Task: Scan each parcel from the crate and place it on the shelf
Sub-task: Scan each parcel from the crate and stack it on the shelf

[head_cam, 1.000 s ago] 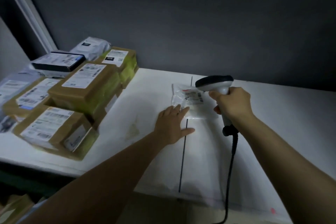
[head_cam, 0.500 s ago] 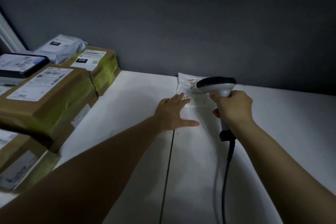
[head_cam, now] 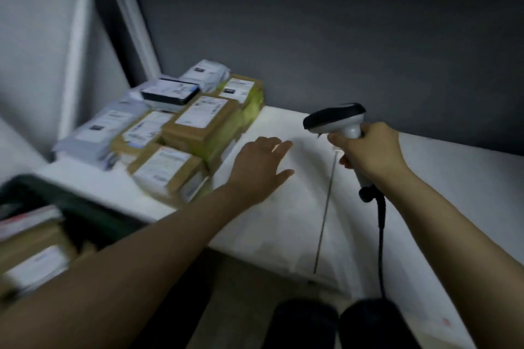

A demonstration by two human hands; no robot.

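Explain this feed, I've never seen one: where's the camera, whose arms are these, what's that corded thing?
No machine here: one camera worn on a person's head looks down at their two bare arms. The left hand is open, fingers spread, over the white shelf. The right hand grips a corded barcode scanner by its handle. Labelled parcels are stacked at the shelf's left end. The dark crate at lower left holds more, blurred.

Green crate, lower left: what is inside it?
Inside the green crate, a brown labelled parcel and a red-edged item show, blurred; the left forearm covers the rest.
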